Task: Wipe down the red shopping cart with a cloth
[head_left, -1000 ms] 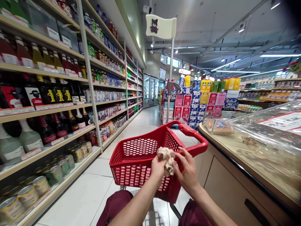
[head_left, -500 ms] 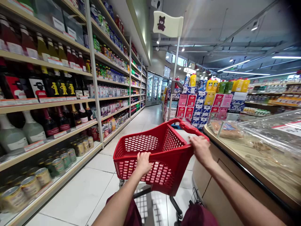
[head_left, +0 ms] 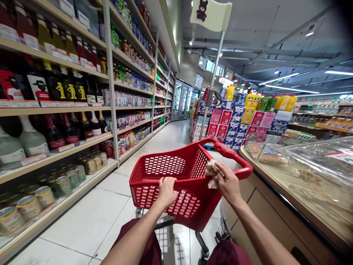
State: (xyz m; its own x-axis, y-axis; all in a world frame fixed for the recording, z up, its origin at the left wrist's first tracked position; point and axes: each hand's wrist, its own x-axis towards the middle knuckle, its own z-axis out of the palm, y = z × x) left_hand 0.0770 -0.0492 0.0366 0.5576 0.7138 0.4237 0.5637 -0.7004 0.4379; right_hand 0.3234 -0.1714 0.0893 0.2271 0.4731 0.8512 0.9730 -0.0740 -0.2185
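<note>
A red plastic shopping cart stands side-on in front of me, its basket walls full of holes. My left hand is closed over the near rim of the basket. My right hand pinches a crumpled, brown-stained white cloth or tissue against the same rim, close to the handle end. The red handle curves up just beyond that hand. From the cart's far side rises a pole with a cream flag bearing a bear.
Shelves of bottles and cans line the left side. A counter with clear covers stands close on the right. Stacked drink cartons rise behind the cart. White tiled floor runs between the shelves and the cart.
My right hand has moved left and down, from the handle corner onto the near rim, and the crumpled cloth now shows plainly. My left hand keeps its hold on the rim.
</note>
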